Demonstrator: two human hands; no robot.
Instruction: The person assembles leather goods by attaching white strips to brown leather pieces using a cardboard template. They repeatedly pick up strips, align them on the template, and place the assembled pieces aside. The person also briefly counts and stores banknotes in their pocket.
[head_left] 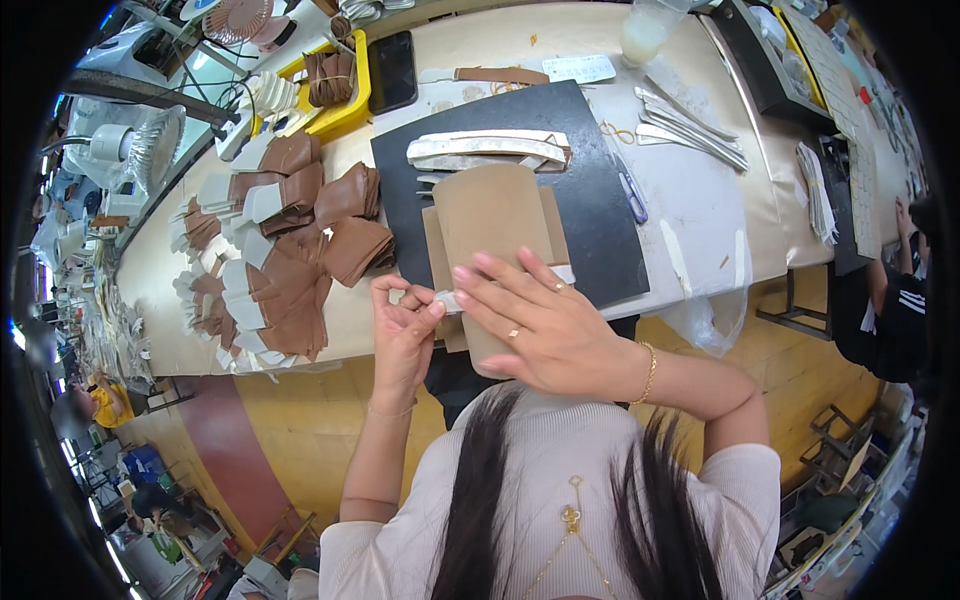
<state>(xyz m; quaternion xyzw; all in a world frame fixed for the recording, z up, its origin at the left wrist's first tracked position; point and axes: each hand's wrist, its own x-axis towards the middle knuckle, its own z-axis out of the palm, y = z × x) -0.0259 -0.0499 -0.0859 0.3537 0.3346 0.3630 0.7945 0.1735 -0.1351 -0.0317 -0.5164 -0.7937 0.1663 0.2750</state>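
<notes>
A tan curved form (490,215), like a half-round block, sits at the near edge of a black mat (612,265), with flat tan board showing at its sides. Across it runs a narrow white strip (447,301); its far end shows right of my fingers. My left hand (402,330) pinches the strip's left end between thumb and forefinger. Flat on the form lies my right hand (535,325), fingers stretched, covering most of the strip. Beyond the form, white strips with brown edges (485,148) rest on the mat.
Stacks of brown and white leather pieces (290,240) spread at left. Behind them are a yellow tray (345,105) and a phone (392,72). Right of the mat lie a purple-handled snipping tool (634,198) and white strips (690,130). A cup (648,35) stands at the back.
</notes>
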